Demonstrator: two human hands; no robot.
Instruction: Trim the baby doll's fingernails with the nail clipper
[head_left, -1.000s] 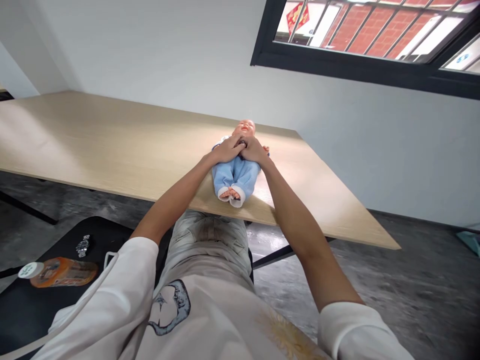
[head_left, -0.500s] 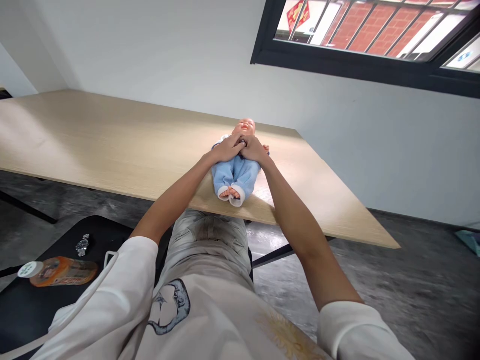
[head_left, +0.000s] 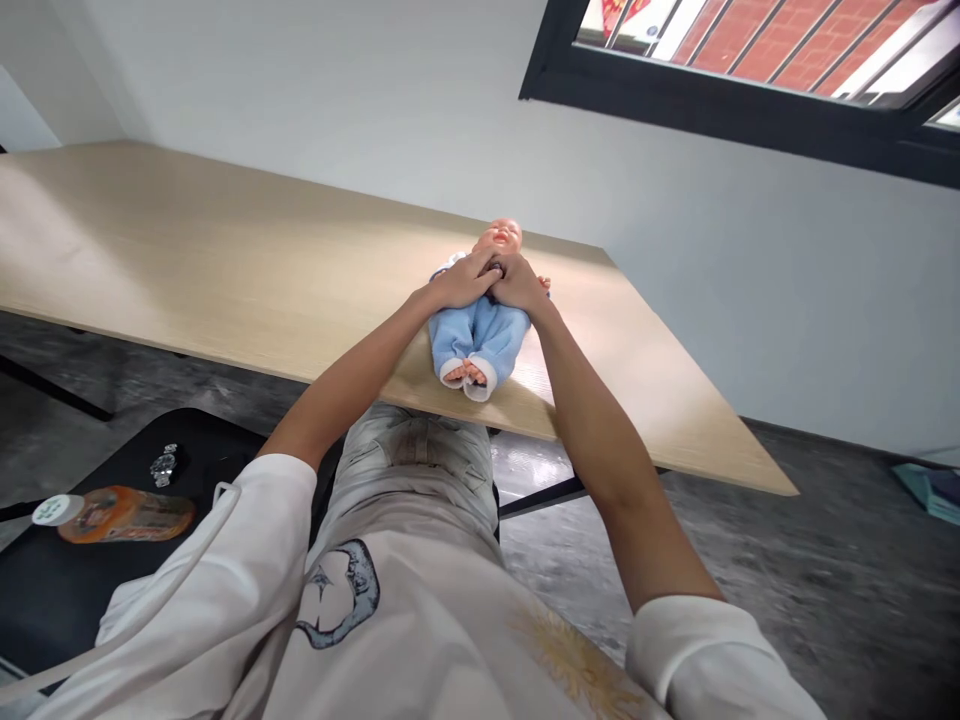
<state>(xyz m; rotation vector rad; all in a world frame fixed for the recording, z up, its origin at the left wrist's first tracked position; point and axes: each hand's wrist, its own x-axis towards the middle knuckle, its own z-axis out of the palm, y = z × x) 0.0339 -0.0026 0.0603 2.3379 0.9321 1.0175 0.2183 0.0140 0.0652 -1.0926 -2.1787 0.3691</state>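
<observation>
A baby doll (head_left: 480,335) in light blue clothes with white cuffs lies on its back on the wooden table, its bare feet towards me and its head at the far end. My left hand (head_left: 465,281) rests over the doll's chest, thumb and fingers closed on the front of its clothes. From the other side, my right hand (head_left: 517,284) meets it there, fingers curled in at the same spot. A small dark detail shows between the two hands, too small to name. The hands hide most of the doll's upper body.
The table (head_left: 247,270) stands against a white wall below a dark-framed window (head_left: 712,110). To my left, a black chair (head_left: 225,440) holds a metal wristwatch (head_left: 163,466) and a bottle of orange drink (head_left: 124,515). Something teal (head_left: 930,490) lies at far right.
The view has tilted slightly down and shifted, so everything sits a little higher. My hands stay together on the doll's chest with only slight finger movement.
</observation>
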